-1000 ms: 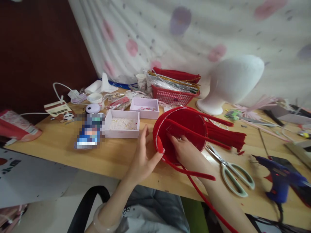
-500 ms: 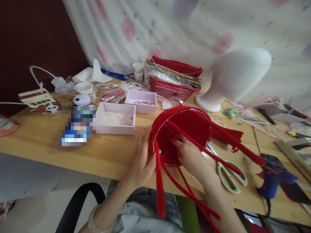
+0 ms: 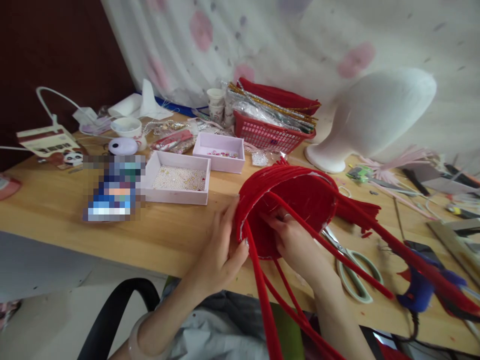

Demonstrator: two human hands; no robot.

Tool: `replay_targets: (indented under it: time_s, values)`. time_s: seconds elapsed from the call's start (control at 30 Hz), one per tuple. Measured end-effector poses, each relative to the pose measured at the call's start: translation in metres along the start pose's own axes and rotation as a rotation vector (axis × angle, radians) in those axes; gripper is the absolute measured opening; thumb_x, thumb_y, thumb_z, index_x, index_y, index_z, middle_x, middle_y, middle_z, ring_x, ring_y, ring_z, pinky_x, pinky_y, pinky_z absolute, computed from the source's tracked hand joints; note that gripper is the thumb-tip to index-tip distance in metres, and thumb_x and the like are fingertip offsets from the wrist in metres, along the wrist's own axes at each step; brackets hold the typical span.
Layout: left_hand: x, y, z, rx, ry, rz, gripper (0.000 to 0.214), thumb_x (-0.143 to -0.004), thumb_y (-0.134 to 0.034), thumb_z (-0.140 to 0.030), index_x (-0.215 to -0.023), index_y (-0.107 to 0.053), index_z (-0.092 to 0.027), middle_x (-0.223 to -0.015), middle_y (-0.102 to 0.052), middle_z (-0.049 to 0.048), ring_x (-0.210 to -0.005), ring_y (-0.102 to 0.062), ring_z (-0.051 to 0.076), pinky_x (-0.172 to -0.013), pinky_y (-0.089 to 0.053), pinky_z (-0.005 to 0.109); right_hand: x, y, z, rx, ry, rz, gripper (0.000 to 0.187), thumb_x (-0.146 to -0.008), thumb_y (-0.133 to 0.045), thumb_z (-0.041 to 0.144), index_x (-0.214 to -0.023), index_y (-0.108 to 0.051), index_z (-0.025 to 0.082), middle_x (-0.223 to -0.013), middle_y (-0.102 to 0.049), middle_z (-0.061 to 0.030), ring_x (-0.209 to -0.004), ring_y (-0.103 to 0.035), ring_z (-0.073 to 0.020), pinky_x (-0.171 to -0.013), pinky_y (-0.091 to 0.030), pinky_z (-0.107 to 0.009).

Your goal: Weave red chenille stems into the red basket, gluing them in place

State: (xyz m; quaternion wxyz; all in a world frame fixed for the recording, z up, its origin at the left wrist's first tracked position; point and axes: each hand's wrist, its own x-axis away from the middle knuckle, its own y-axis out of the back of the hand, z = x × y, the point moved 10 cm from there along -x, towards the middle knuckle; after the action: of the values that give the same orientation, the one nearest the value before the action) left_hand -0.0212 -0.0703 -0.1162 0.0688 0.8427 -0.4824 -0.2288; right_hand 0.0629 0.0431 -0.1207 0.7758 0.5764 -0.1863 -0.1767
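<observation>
A red fuzzy cap-like shell [image 3: 253, 192], apparently made of chenille stems, lies tilted with its hollow side toward me. Long red fuzzy strands hang from its rim toward the right and my lap. My left hand [image 3: 225, 242] grips the left rim, thumb on the near edge and fingers round the outside. Inside the hollow, my right hand [image 3: 294, 237], a ring on one finger, has bent fingers close to the inner wall. Whatever lies between its fingertips is hidden. Scissors [image 3: 354, 275] with pale green handles lie right of the shell.
A blue glue gun [image 3: 418, 290] lies at the right, a strand crossing it. Behind stand a white foam head [image 3: 378, 115] and a red basket [image 3: 268, 132]. Leftward are a bead box [image 3: 176, 197], a smaller gem box [image 3: 219, 162], a phone [image 3: 112, 192] and a paper cup [image 3: 127, 127].
The shell has turned slightly, and its loose strands have swung to the right. Both hands stay on or in it. The camera view has shifted a little.
</observation>
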Motion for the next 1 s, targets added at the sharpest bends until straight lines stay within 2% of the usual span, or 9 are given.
replay_targets:
  time_s: [0.13, 0.3, 0.5, 0.7, 0.77, 0.83, 0.9, 1.0]
  values:
    - [0.001, -0.002, 0.0, 0.023, -0.013, 0.005, 0.074, -0.092, -0.049, -0.017, -0.154, -0.012, -0.032, -0.15, -0.031, 0.01, -0.142, -0.032, 0.025, -0.121, -0.029, 0.047, 0.0, 0.0, 0.002, 0.048, -0.003, 0.024, 0.051, -0.072, -0.043, -0.007, -0.109, -0.072, 0.012, -0.111, -0.064, -0.0165, -0.104, -0.059, -0.0262, -0.092, -0.047, -0.038]
    - [0.001, -0.002, 0.0, 0.033, -0.024, 0.008, 0.073, -0.092, -0.049, -0.019, -0.154, -0.014, -0.031, -0.151, -0.03, 0.0103, -0.141, -0.034, 0.025, -0.12, -0.031, 0.047, -0.001, 0.002, 0.004, 0.071, -0.001, 0.001, 0.052, -0.072, -0.044, -0.008, -0.111, -0.072, 0.013, -0.119, -0.063, -0.0168, -0.11, -0.057, -0.027, -0.095, -0.046, -0.038]
    - [0.002, -0.001, 0.003, -0.024, 0.011, 0.003, 0.072, -0.092, -0.05, -0.02, -0.154, -0.013, -0.029, -0.149, -0.032, 0.0106, -0.141, -0.033, 0.024, -0.119, -0.031, 0.044, -0.003, -0.003, 0.005, 0.067, 0.041, -0.013, 0.045, -0.078, -0.042, -0.003, -0.105, -0.073, 0.015, -0.118, -0.065, -0.0165, -0.104, -0.06, -0.0257, -0.094, -0.047, -0.038]
    - [0.001, 0.001, 0.004, -0.053, 0.018, -0.026, 0.07, -0.093, -0.051, -0.022, -0.153, -0.016, -0.03, -0.147, -0.036, 0.0106, -0.139, -0.037, 0.024, -0.118, -0.034, 0.044, 0.001, -0.008, 0.0, 0.071, 0.067, -0.033, 0.055, -0.075, -0.042, -0.003, -0.12, -0.068, 0.017, -0.119, -0.065, -0.0161, -0.102, -0.062, -0.0259, -0.093, -0.049, -0.041]
    - [0.003, 0.003, 0.003, -0.091, 0.031, -0.029, 0.069, -0.094, -0.052, -0.025, -0.153, -0.017, -0.031, -0.149, -0.034, 0.0106, -0.138, -0.039, 0.025, -0.116, -0.037, 0.044, 0.003, -0.007, -0.001, 0.057, 0.074, -0.078, 0.061, -0.075, -0.042, -0.003, -0.13, -0.061, 0.015, -0.123, -0.063, -0.0179, -0.107, -0.061, -0.0276, -0.094, -0.049, -0.043]
    - [0.008, 0.014, -0.003, -0.158, -0.007, -0.066, 0.066, -0.094, -0.052, -0.026, -0.152, -0.02, -0.031, -0.149, -0.035, 0.0106, -0.137, -0.041, 0.024, -0.113, -0.04, 0.043, 0.006, -0.003, -0.002, 0.028, 0.075, -0.144, 0.069, -0.076, -0.041, -0.003, -0.142, -0.049, 0.014, -0.129, -0.06, -0.019, -0.115, -0.059, -0.0287, -0.097, -0.048, -0.045]
    - [0.018, 0.038, -0.011, -0.252, -0.088, -0.182, 0.057, -0.093, -0.053, -0.021, -0.146, -0.033, -0.029, -0.142, -0.045, 0.0094, -0.132, -0.045, 0.023, -0.11, -0.042, 0.042, 0.008, 0.0, -0.005, -0.007, 0.073, -0.191, 0.072, -0.079, -0.039, -0.002, -0.149, -0.036, 0.014, -0.135, -0.058, -0.0187, -0.122, -0.056, -0.0286, -0.101, -0.046, -0.047]
    - [0.045, 0.098, -0.015, -0.431, -0.177, -0.523, 0.034, -0.09, -0.055, -0.012, -0.121, -0.055, -0.026, -0.117, -0.059, 0.0053, -0.116, -0.055, 0.021, -0.106, -0.043, 0.043, 0.006, -0.002, -0.009, -0.051, 0.084, -0.189, 0.065, -0.085, -0.038, 0.001, -0.148, -0.037, 0.016, -0.132, -0.061, -0.0172, -0.119, -0.06, -0.0279, -0.1, -0.048, -0.047]
